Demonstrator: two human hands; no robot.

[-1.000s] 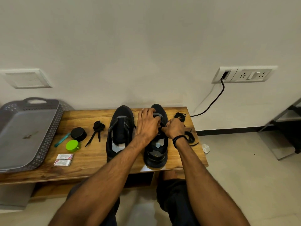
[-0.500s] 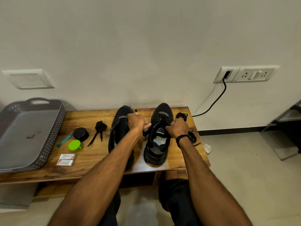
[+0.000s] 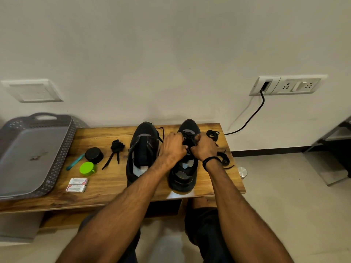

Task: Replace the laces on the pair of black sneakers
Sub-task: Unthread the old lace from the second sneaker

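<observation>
Right sneaker [image 3: 182, 177] near bench [image 3: 110, 194] front edge; left hand [image 3: 171, 149], right hand [image 3: 204, 148] both pinch its lace [image 3: 188, 136].

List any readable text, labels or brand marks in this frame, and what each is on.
Nothing legible in the head view.
Two small white boxes: pink print, too blurred to read.
Grey tray: dark mark at its middle, unreadable.
Black sneakers: no brand or lettering can be made out.
Wall socket plate: no lettering visible.
</observation>
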